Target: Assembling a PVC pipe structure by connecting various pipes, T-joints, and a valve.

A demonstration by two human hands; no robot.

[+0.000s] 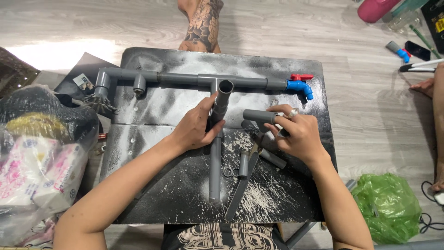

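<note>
Worktop [152, 185] front-left bare and passable; pipe run [185, 78] blocks the back edge, upright pipe [215, 157] and cutter [243, 185] crowd the middle.

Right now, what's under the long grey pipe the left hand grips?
The long grey pipe lies on the black board, dusted with white shavings. The left hand covers its upper stretch, so what is beneath there is hidden.

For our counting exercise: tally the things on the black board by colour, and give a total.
Grey: 5 (the joined pipe run, the long pipe under the left hand, the pipe piece in the right hand, two short offcuts)
Blue: 1 (tap)
Total: 6
</note>
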